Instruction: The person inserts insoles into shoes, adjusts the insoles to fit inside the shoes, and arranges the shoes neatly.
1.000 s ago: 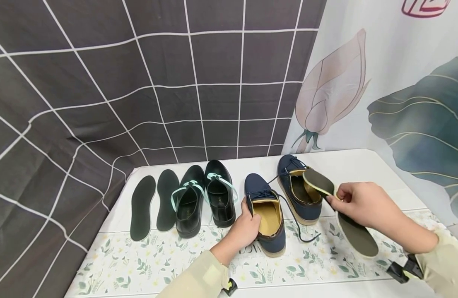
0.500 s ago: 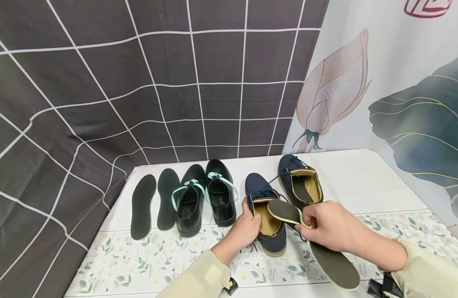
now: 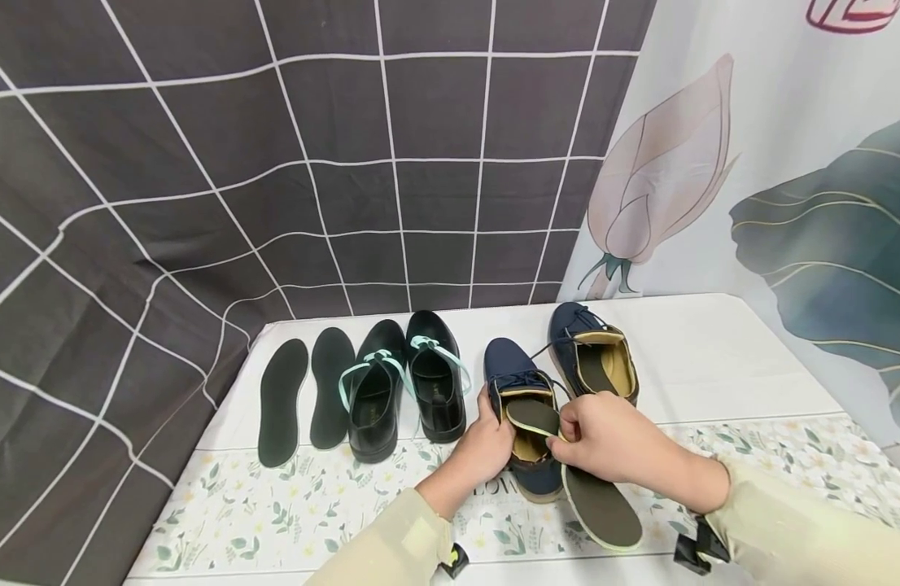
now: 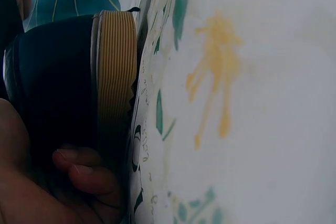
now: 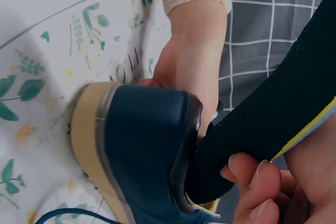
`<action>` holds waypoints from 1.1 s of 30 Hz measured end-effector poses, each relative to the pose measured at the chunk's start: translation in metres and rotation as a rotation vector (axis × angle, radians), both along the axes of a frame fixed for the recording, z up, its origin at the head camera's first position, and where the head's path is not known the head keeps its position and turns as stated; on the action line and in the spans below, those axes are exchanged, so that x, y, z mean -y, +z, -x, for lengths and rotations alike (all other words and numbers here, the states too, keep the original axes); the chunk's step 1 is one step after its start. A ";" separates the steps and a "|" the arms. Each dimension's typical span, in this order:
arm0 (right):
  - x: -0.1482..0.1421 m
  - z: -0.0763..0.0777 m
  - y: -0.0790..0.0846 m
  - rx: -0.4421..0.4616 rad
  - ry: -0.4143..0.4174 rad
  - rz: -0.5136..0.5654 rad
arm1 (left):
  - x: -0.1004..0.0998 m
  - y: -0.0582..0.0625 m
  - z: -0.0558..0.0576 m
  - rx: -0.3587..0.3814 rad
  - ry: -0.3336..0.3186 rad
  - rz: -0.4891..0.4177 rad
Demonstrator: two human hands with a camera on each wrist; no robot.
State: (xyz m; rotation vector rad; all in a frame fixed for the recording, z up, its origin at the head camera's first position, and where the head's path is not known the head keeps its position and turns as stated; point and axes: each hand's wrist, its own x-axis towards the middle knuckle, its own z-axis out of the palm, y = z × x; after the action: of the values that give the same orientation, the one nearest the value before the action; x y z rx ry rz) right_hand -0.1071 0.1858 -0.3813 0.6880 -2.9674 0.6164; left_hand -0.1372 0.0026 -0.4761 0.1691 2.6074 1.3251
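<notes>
A navy lace-up shoe point(image 3: 510, 360) with a tan inside stands on the table, its toe pointing away. My left hand point(image 3: 485, 446) grips its left side, with curled fingers seen by the sole point(image 4: 116, 61) in the left wrist view. Between thumb and fingers, my right hand point(image 3: 614, 438) pinches a dark insole point(image 3: 604, 511) with a yellow-green edge. The insole's front end dips into the shoe's opening, while its heel end sticks out toward me. In the right wrist view the insole point(image 5: 262, 114) slants into the shoe point(image 5: 147, 140); its tip is partly hidden there.
The other navy shoe point(image 3: 565, 324), with a dark insole inside, stands behind to the right. Left are two black shoes point(image 3: 374, 411) with mint laces and two dark insoles point(image 3: 281, 407) lying flat. A dark checked curtain point(image 3: 435, 187) hangs behind the table.
My right hand has carried the insole leftward from beside the rear navy shoe, and its front end has entered the nearer shoe's opening. My left hand has kept its grip there.
</notes>
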 end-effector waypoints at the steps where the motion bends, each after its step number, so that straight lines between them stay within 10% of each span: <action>1: 0.002 0.002 0.000 0.000 -0.007 -0.005 | 0.000 0.000 0.000 -0.002 -0.002 -0.003; 33: 0.027 0.026 -0.009 0.118 -0.056 -0.162 | 0.000 0.001 -0.003 0.087 -0.080 -0.047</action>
State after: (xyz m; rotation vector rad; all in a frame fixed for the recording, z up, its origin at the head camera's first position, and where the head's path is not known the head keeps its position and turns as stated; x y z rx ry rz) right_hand -0.1335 0.1586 -0.3905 0.5951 -3.1615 0.4311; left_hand -0.1343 0.0024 -0.4747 0.2160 2.4727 1.3367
